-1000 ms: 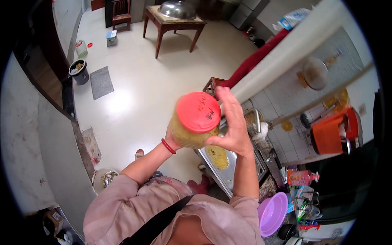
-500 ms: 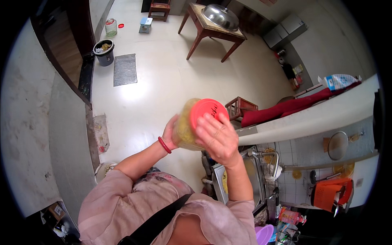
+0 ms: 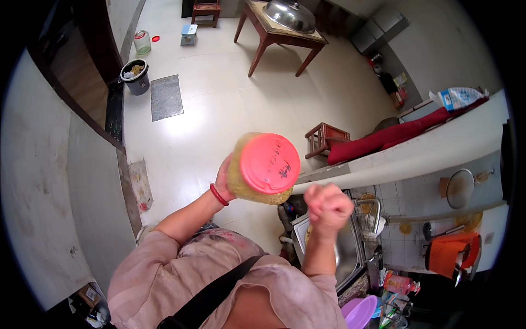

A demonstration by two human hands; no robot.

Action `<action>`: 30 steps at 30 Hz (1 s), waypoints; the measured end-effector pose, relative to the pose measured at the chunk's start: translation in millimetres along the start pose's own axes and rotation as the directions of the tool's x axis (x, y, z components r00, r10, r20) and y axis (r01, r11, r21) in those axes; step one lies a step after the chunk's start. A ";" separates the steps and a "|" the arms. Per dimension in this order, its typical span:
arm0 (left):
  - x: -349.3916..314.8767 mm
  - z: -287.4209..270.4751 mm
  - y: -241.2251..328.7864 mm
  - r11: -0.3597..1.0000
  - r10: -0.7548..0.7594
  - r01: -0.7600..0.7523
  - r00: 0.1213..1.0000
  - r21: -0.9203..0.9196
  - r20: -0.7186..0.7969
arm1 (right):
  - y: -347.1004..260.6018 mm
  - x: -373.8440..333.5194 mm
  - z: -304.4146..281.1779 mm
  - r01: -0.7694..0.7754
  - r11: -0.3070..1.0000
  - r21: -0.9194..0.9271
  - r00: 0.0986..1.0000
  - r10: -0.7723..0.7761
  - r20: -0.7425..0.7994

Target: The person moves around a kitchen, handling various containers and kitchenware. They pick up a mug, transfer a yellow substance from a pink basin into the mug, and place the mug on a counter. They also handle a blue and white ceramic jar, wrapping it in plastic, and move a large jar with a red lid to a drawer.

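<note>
A clear jar [image 3: 245, 183] full of yellow-green pieces hangs in front of me, tilted. Its wide red lid [image 3: 268, 164] sits on the mouth and has dark handwriting on it. My left hand [image 3: 223, 178], with a red bracelet at the wrist, supports the jar from its left side; most of the fingers are hidden behind it. To the right of the jar and apart from it, my right hand [image 3: 329, 205] is curled into a loose fist, slightly blurred, with nothing visible in it. It is raised near the edge of the sink.
A metal sink [image 3: 350, 247] with a faucet [image 3: 375, 211] lies at my right, below a ledge [image 3: 378, 159] with a dark red cloth [image 3: 383, 137]. Farther off stand a wooden table [image 3: 268, 33], a stool [image 3: 326, 137], a bin [image 3: 137, 82] and an empty glass jar [image 3: 142, 44].
My right hand has left the red lid and moved right and down, its fingers curling in. The lid has turned more toward view, while my left hand still holds the jar.
</note>
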State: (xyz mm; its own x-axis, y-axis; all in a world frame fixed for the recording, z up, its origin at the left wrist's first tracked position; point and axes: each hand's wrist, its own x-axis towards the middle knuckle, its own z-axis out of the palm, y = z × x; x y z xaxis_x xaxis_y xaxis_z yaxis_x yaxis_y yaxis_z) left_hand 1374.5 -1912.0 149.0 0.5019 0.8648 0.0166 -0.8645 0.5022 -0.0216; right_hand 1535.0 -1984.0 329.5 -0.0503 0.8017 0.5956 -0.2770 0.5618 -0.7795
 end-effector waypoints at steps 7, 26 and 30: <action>-6.9 10.1 -6.0 0.989 -0.023 0.021 1.000 0.148 0.014 | -50.5 -127.3 -171.9 -0.469 0.017 -0.883 0.749 0.537 -0.388; -41.1 24.2 -21.0 0.836 0.035 0.051 0.989 0.547 -0.146 | 44.0 -3.7 2.9 -0.482 0.852 -0.204 0.875 0.455 -0.166; -42.9 -22.3 -4.4 0.748 0.055 0.021 0.994 0.664 -0.093 | 63.1 10.1 -5.5 -0.576 0.770 -0.273 0.817 0.540 -0.202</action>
State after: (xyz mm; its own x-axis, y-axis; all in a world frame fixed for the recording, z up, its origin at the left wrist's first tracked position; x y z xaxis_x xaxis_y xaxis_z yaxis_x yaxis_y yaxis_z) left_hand 1357.4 -1951.2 126.1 0.4542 0.8875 -0.0774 -0.6538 0.3911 0.6478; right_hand 1522.3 -1939.3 285.3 0.0037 0.9996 0.0267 0.0779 0.0264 -0.9966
